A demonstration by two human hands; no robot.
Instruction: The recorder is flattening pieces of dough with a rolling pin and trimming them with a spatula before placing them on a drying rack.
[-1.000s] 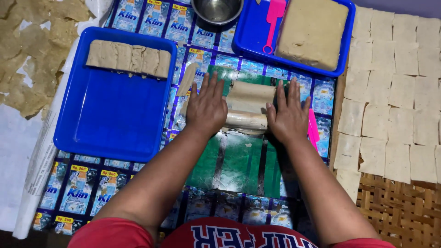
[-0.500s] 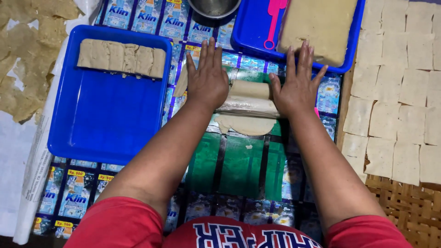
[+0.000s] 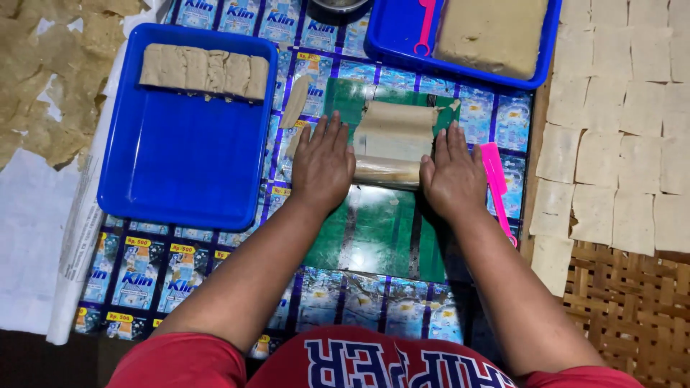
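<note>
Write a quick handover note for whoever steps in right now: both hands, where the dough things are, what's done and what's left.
Left hand: flat, palm down, at the left end of the pale beige rolled dough sheet; no grip closed.
Right hand: flat at the roll's right end, likewise open.
The roll lies on a green plastic sheet, partly rolled up.
Done: a row of cut beige dough pieces sits along the far edge of the blue rectangular tray.
Left: a large beige dough block waits in the second blue tray. A pink plastic scraper lies beside the right hand.
</note>
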